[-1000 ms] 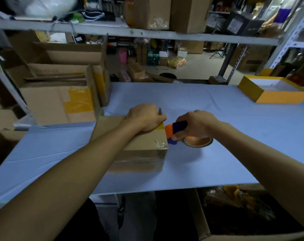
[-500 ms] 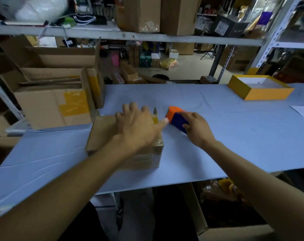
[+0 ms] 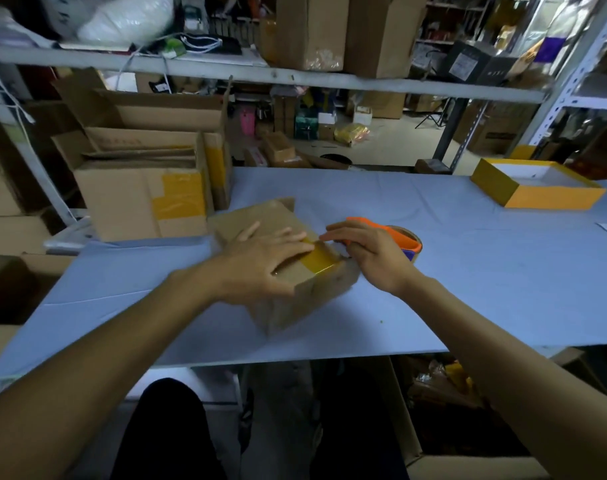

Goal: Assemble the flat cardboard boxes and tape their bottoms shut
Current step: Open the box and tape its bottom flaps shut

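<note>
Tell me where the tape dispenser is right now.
In the head view, the tape dispenser sits on the blue table right of centre, just right of the small cardboard box, with the right hand over it.

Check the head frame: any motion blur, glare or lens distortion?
Head view: motion blur smears the box and left hand; right hand is sharper. Dim, cool light, the foreground forearms dark. A faint sheen on the yellow tape, no strong glare. Wide-angle bending curves the shelf and the table edge.
</note>
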Demonstrator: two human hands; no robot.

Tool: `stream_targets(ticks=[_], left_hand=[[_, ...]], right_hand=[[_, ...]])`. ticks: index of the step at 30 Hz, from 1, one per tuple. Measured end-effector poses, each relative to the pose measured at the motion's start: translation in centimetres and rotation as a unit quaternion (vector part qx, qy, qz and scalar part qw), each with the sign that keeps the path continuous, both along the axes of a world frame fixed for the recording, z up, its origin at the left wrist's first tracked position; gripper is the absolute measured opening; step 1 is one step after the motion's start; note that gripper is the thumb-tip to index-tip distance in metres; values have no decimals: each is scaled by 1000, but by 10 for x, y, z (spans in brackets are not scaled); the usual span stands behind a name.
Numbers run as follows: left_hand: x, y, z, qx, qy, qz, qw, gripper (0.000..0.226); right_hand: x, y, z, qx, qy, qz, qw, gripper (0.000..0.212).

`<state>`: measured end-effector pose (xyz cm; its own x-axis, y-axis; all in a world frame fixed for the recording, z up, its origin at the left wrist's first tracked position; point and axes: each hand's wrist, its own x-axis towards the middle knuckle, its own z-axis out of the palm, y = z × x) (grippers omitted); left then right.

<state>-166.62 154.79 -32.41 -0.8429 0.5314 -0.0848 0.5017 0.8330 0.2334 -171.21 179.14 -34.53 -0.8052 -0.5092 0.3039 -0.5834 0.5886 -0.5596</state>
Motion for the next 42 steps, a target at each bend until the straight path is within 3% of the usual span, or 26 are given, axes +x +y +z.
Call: stream_targets(ticks=[3, 6, 11, 16, 19, 24, 26, 29, 32, 38, 42], left_hand=[[-4, -16, 0, 28, -25, 8, 999, 76], [-7, -24, -10, 36, 16, 48, 998, 69], [-8, -21, -31, 101, 126, 83, 983, 60], [-13, -19, -41, 89, 177, 89, 976, 57], [-13, -20, -43, 59, 208, 81, 973, 62], [-12, -20, -42, 44, 208, 81, 974, 75], [-10, -20, -40, 77, 191, 78, 975, 76], [-8, -21, -38, 150, 163, 90, 971, 69], [-9, -22, -39, 145, 180, 80, 970, 60], [-9, -24, -38, 114, 159, 61, 979, 74], [-8, -26, -38, 149, 160, 62, 974, 59]], right_hand=[[6, -7, -8, -17, -25, 12, 999, 39], [7, -17, -12, -40, -12, 18, 999, 26], [9, -36, -21, -57, 31, -3, 998, 44], [5, -40, -33, -18, 117, 5, 993, 50], [1, -37, -33, 57, 155, 16, 986, 50], [5, -37, -29, 89, 143, 14, 986, 56], [7, -37, -25, 88, 127, 11, 988, 55], [9, -38, -23, 32, 92, 3, 995, 51], [11, -41, -27, -4, 101, -6, 995, 48], [14, -41, -28, -67, 64, -5, 996, 40], [16, -36, -27, -82, 25, 8, 996, 26]])
